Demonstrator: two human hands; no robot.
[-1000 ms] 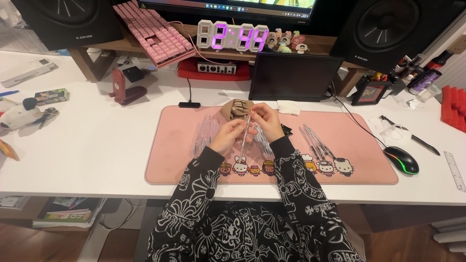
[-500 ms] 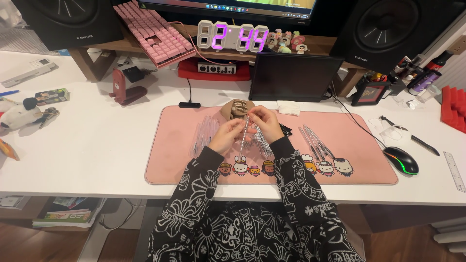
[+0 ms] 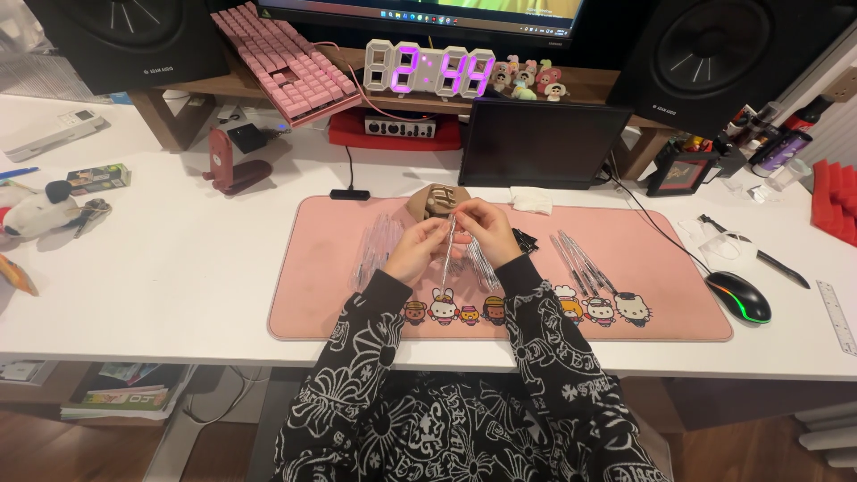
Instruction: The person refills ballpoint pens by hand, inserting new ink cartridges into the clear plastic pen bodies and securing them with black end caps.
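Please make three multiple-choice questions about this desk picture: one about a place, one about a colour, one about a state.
1. Where does the computer mouse lie?
A. on the white desk, right of the pink mat
B. on the pink keyboard
C. under the desk

2. What colour are the clock digits?
A. green
B. purple
C. red

3. How is the thin clear tube held?
A. by both hands, above the mat
B. by one hand only
C. it lies untouched

Answers: 1 A, the computer mouse sits past the pink mat edge. 2 B, the clock glows purple. 3 A, left hand and right hand pinch the thin clear tube.
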